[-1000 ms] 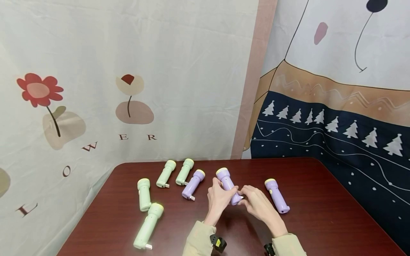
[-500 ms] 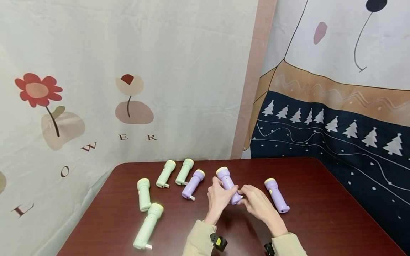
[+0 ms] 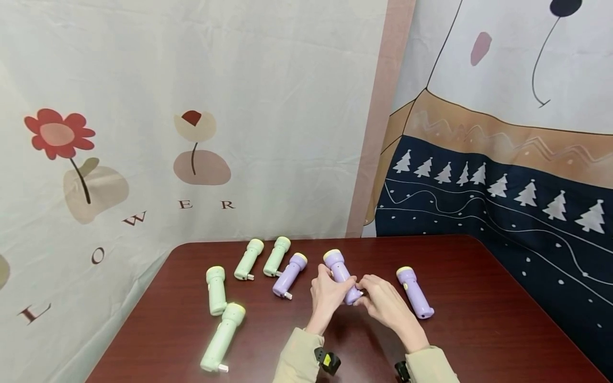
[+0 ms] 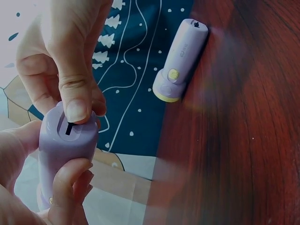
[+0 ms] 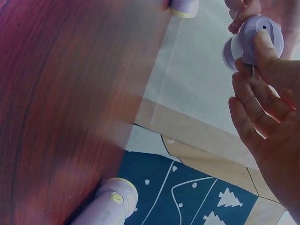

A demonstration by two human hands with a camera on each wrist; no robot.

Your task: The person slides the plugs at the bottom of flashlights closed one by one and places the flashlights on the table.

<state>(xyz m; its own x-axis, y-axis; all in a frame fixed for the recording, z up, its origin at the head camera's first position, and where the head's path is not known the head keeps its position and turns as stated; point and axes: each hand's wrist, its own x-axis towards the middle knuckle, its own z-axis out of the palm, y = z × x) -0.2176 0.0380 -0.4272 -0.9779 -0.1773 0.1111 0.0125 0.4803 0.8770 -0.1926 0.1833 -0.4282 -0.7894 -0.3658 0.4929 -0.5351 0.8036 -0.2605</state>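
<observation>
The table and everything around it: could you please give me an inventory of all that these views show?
Held purple flashlight: one, purple with yellow rim, between both hands
Loose purple flashlights: two, purple with yellow rims, one lying on each side of the hands
Green flashlights: four, pale green, table's left part
Table: one, dark reddish brown, under the loose flashlights
Flower-print backdrop: one, off-white with pink border, behind the table
Tree-print backdrop: one, navy, tan and white, behind and right
Sleeves: two, beige, bottom edge
Wrist devices: two, black, one at each cuff
Left grip: one, bare hand, around the held body
Right grip: one, bare hand, pinching its tail end
</observation>
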